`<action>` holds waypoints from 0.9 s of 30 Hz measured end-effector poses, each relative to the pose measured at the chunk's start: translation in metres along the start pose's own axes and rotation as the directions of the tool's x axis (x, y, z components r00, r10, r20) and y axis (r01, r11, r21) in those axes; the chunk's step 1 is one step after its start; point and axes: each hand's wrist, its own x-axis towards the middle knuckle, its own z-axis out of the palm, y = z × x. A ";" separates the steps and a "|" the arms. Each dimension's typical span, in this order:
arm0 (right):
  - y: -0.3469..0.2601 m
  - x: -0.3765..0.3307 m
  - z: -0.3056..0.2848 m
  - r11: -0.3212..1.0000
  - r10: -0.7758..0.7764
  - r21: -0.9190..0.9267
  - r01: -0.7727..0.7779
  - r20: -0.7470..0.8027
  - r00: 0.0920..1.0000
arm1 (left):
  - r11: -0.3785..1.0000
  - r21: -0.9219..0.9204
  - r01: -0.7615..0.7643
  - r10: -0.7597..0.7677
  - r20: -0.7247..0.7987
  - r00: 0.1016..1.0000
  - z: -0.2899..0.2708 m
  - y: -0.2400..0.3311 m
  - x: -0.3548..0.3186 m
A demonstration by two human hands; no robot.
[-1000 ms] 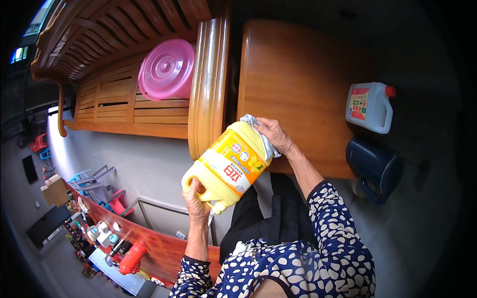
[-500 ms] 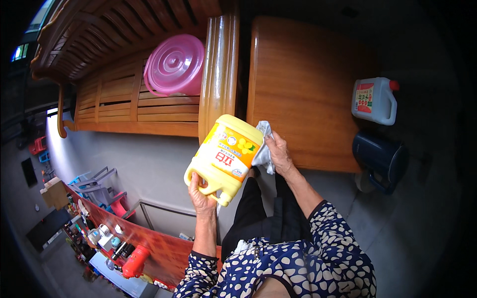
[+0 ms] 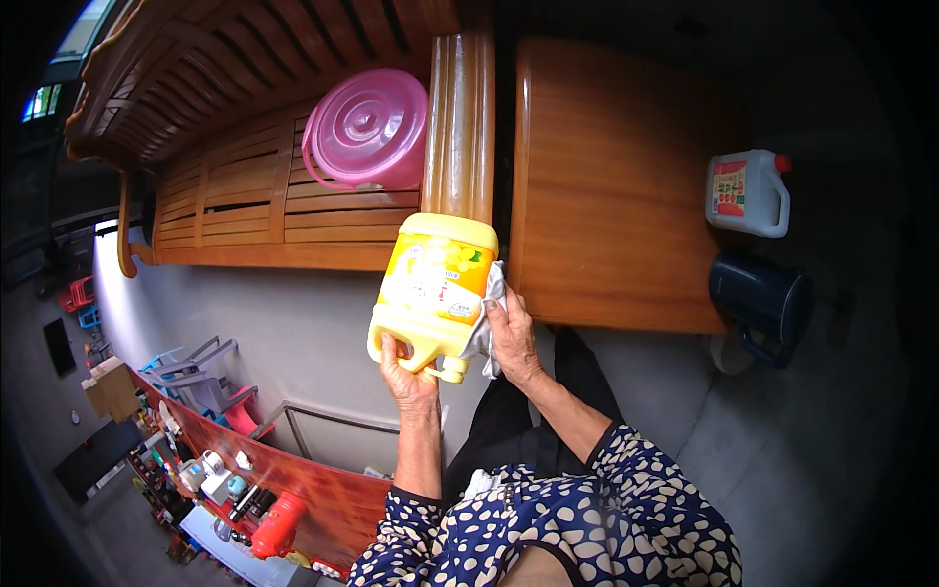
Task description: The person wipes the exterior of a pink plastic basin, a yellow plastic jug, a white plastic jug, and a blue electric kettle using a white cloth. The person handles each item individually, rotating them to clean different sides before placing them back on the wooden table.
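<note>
A big yellow plastic jug [image 3: 435, 289] with a label hangs in the air in front of me, over the edge of a wooden bench. My left hand [image 3: 409, 377] grips its handle from below. My right hand [image 3: 513, 338] presses a white cloth [image 3: 486, 318] against the jug's right side, fingers closed on the cloth.
A pink plastic lid [image 3: 367, 127] lies on the slatted wooden bench [image 3: 235, 210]. A wooden table [image 3: 616, 196] stands to the right, with a white jug with a red cap [image 3: 748, 193] and a dark blue pitcher [image 3: 761, 301] on the grey floor beside it.
The yellow jug has turned from tilted to more upright and shifted slightly. My right hand with the cloth has slid from the jug's top down along its right side.
</note>
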 end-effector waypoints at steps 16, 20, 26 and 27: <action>0.015 0.035 0.008 0.550 0.479 0.614 -0.566 0.324 0.816 | 0.976 0.110 -0.188 0.183 0.060 0.981 0.007 -0.006 0.004; 0.008 0.018 0.006 0.456 0.486 0.619 -0.639 0.428 0.762 | 0.965 0.106 -0.241 0.235 0.064 0.970 0.019 -0.005 -0.004; 0.003 -0.001 0.001 0.519 0.473 0.551 -0.654 0.451 0.756 | 0.954 0.131 -0.271 0.269 0.032 0.963 0.022 -0.007 -0.002; 0.004 -0.005 -0.001 0.548 0.469 0.532 -0.646 0.444 0.764 | 0.952 0.135 -0.276 0.275 0.027 0.961 0.022 -0.009 -0.001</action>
